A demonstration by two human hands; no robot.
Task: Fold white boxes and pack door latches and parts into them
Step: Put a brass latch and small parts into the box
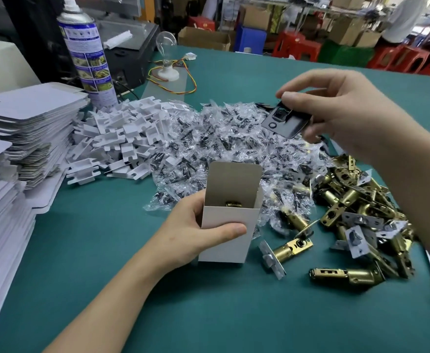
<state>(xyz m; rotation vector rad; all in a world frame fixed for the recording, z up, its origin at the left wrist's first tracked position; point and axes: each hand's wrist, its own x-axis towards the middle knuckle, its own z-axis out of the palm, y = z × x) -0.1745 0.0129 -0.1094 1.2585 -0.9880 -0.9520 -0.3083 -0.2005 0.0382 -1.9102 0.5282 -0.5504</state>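
The white box is gripped upright on the table by the left hand, its mouth kept open for loading, with a brass latch inside. Above-right of it, a dark plate is pinched by the right hand.

I see a white cardboard box against the teal surface. The metal tube latches are brass-gold. The flat plate is black.

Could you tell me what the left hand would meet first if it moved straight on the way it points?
Probably the heap of clear packets just beyond the white box the left hand grips; the box would touch them before the hand does, though depth is hard to judge from one view.
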